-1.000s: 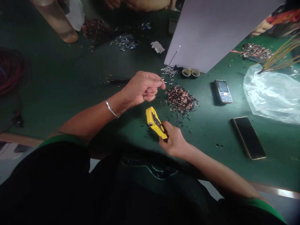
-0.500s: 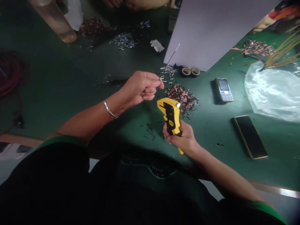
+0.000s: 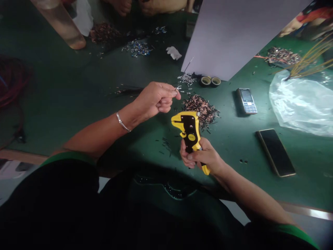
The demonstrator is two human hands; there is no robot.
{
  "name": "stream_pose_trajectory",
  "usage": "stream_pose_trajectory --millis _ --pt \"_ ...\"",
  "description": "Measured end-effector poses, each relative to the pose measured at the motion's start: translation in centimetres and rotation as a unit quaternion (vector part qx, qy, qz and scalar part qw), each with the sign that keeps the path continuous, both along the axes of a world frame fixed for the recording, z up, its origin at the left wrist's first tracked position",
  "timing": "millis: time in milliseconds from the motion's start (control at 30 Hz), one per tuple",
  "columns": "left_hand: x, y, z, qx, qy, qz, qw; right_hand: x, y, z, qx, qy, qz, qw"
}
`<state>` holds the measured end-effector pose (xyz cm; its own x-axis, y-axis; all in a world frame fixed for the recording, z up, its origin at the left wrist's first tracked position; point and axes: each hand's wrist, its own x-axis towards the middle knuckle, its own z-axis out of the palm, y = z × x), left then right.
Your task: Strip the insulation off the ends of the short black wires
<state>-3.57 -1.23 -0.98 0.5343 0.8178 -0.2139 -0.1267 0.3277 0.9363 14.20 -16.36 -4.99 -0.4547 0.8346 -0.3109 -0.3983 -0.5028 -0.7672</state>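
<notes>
shifted wire stripper [image 3: 189, 130], grip behind right hand [image 3: 200, 156]

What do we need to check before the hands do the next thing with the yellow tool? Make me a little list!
1. The right hand holds the yellow wire stripper firmly: ok.
2. The left hand pinches a thin wire at its fingertips: ok.
3. The wire is inside the tool's jaws: not ok, it is apart from the tool.
4. The wire's end is ready: cannot tell, it is too thin to see.
5. The pile of short copper-ended wire pieces is beside the tool, not under it: ok.
</notes>
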Motion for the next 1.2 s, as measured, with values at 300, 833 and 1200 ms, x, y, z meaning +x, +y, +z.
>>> stream_pose_trajectory --millis 300,833,1200 --pt "0.3 0.3 -0.5 -0.065 -0.033 -0.018 0.997 0.3 0.1 0.8 0.012 0.037 -0.004 0.999" --pt "0.6 -0.2 -0.9 -0.047 -0.037 -0.027 0.998 0.8 0.1 1.9 0.008 0.044 0.017 0.999" --pt "0.5 0.1 0.0 0.173 0.082 0.030 0.981 1.0 1.1 1.5 0.043 0.036 -0.079 0.995"
